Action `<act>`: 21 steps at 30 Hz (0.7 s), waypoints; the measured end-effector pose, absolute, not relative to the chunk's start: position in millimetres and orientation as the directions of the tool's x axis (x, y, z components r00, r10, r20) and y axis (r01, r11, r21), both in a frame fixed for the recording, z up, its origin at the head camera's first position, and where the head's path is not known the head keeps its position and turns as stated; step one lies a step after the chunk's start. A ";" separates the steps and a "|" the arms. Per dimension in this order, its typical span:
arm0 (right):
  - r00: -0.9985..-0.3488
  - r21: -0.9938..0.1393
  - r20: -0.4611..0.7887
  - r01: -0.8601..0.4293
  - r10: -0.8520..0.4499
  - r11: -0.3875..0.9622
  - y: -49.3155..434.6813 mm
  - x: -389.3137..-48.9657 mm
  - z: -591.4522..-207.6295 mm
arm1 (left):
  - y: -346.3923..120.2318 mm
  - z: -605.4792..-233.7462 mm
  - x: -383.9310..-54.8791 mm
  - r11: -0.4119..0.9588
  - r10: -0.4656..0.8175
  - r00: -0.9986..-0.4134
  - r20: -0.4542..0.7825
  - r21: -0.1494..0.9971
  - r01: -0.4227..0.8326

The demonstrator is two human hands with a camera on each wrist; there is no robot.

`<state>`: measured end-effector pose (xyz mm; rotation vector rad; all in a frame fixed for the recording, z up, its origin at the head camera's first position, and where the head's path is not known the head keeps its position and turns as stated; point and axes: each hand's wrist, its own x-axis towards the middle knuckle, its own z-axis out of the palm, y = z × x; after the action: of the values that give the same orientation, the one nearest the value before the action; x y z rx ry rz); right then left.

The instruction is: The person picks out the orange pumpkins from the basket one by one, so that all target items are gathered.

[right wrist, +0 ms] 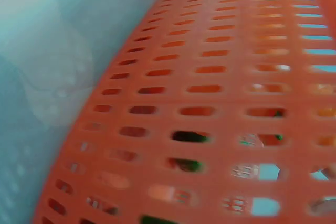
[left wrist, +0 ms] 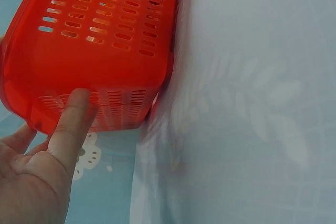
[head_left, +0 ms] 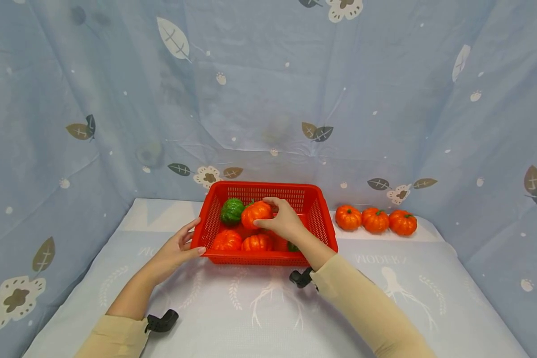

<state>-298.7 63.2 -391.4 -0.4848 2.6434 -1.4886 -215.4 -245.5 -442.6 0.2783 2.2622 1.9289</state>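
Observation:
A red plastic basket (head_left: 268, 257) with slotted walls stands near the back of the table. My right hand (head_left: 283, 220) pinches a small orange pumpkin (head_left: 256, 215) between thumb and fingers, above the basket's inside. Beside it in the basket is a green pumpkin (head_left: 232, 212); two orange pumpkins, one at the left (head_left: 227, 240) and one further right (head_left: 257, 243), lie along the front wall. Part of another green thing (head_left: 292, 246) shows by my right forearm. My left hand (head_left: 175, 254) holds the basket's front left corner, its thumb (left wrist: 73, 121) against the outside. In the right wrist view the basket wall (right wrist: 210, 98) hides the right hand.
Three orange pumpkins stand in a row right of the basket: the nearest to it (head_left: 348, 218), the middle one (head_left: 375, 220) and the outer one (head_left: 402, 222). A patterned blue curtain (head_left: 259, 99) hangs behind and at both sides. A pale cloth (head_left: 268, 318) covers the table.

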 end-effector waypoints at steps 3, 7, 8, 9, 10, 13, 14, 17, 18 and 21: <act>-0.949 -0.852 0.121 -0.250 -0.291 0.460 69.6 -292.1 -384.0 | -245.8 -442.5 -215.3 0.159 0.240 -0.971 -0.004 0.987 0.036; -0.946 -0.852 0.175 -0.285 -0.273 0.440 82.3 -281.7 -372.0 | -245.9 -442.9 -215.4 0.158 0.238 -0.971 -0.006 0.987 0.033; -0.945 -0.848 0.192 -0.296 -0.266 0.439 86.3 -279.1 -369.3 | -246.0 -443.1 -215.3 0.157 0.239 -0.971 -0.005 0.987 0.033; -0.943 -0.844 0.210 -0.309 -0.259 0.439 90.7 -276.8 -366.7 | -246.0 -443.3 -215.3 0.156 0.239 -0.971 -0.004 0.987 0.034; -0.940 -0.839 0.228 -0.321 -0.252 0.440 95.3 -274.5 -364.2 | -246.0 -443.4 -215.3 0.153 0.239 -0.971 -0.002 0.988 0.035; -0.931 -0.820 0.283 -0.359 -0.228 0.446 110.7 -268.4 -357.6 | -245.8 -443.6 -215.4 0.142 0.243 -0.970 0.004 0.989 0.040; -0.929 -0.812 0.298 -0.368 -0.221 0.453 116.1 -266.4 -355.7 | -245.7 -443.6 -215.5 0.137 0.245 -0.969 0.007 0.990 0.042; -0.924 -0.800 0.325 -0.383 -0.203 0.462 132.7 -260.4 -350.8 | -245.2 -443.3 -215.5 0.127 0.249 -0.969 0.011 0.991 0.044; -0.924 -0.797 0.328 -0.382 -0.196 0.468 138.1 -258.3 -349.7 | -245.1 -443.1 -215.4 0.127 0.249 -0.968 0.011 0.991 0.044; -0.922 -0.790 0.339 -0.386 -0.184 0.476 153.3 -252.6 -346.7 | -245.0 -442.0 -214.8 0.130 0.246 -0.969 0.012 0.990 0.046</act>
<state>-252.6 153.3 -346.7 -0.5631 2.8729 -1.6293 -214.8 -245.0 -442.0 0.2926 2.2407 1.9540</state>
